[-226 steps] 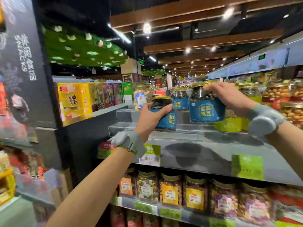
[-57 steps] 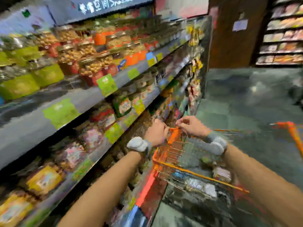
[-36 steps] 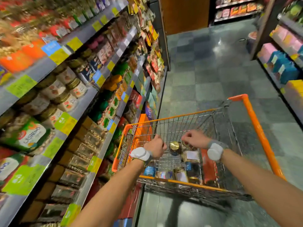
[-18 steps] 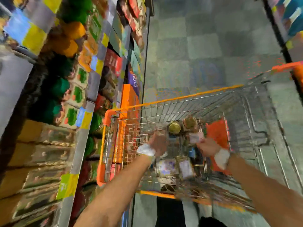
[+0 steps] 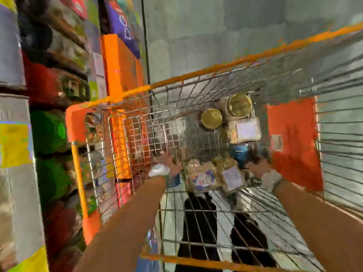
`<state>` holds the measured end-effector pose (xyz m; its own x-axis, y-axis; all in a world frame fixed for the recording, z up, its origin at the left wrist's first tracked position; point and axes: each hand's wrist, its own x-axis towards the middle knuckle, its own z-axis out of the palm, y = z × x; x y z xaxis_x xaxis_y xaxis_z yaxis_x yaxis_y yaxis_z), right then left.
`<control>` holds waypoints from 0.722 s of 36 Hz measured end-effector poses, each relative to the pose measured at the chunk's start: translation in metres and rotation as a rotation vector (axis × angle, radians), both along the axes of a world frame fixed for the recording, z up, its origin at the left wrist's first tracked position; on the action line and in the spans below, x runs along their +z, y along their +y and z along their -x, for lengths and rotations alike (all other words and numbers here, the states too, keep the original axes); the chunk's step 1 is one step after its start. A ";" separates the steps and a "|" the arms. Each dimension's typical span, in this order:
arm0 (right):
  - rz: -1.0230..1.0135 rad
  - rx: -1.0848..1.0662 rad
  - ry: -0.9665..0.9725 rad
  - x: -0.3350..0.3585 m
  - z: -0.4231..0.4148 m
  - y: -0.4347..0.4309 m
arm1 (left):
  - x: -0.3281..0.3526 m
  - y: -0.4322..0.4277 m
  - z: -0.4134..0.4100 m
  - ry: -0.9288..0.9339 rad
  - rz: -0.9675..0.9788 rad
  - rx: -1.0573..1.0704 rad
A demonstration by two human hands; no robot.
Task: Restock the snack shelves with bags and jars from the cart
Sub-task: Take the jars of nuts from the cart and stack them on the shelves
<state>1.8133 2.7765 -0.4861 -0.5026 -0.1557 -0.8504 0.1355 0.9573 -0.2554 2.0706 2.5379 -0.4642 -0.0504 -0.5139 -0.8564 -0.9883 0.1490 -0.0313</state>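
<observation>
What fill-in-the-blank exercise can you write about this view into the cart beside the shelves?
1. The left hand and the right hand reach down into the wire ____.
2. Its rim is coloured ____.
3. The two round jar lids at the far end are ____-coloured.
4. The shelves stand on the person's ____ side.

Missing words: cart; orange; gold; left.
</observation>
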 end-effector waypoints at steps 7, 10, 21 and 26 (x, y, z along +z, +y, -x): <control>-0.163 -0.011 -0.041 -0.031 -0.001 0.012 | 0.002 0.007 0.000 -0.035 0.011 0.139; -0.080 -0.030 0.074 0.008 -0.011 -0.011 | 0.003 0.006 -0.003 -0.053 0.005 0.074; -0.253 -0.076 0.059 0.017 -0.014 -0.013 | 0.042 -0.005 0.012 0.233 0.039 0.334; -0.267 -0.042 0.075 0.040 -0.016 -0.011 | 0.065 -0.009 0.028 0.367 0.041 0.296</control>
<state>1.8294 2.7651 -0.4466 -0.5669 0.0917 -0.8187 0.1671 0.9859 -0.0053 2.0429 2.5292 -0.3990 -0.1918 -0.5847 -0.7882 -0.9351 -0.1350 0.3277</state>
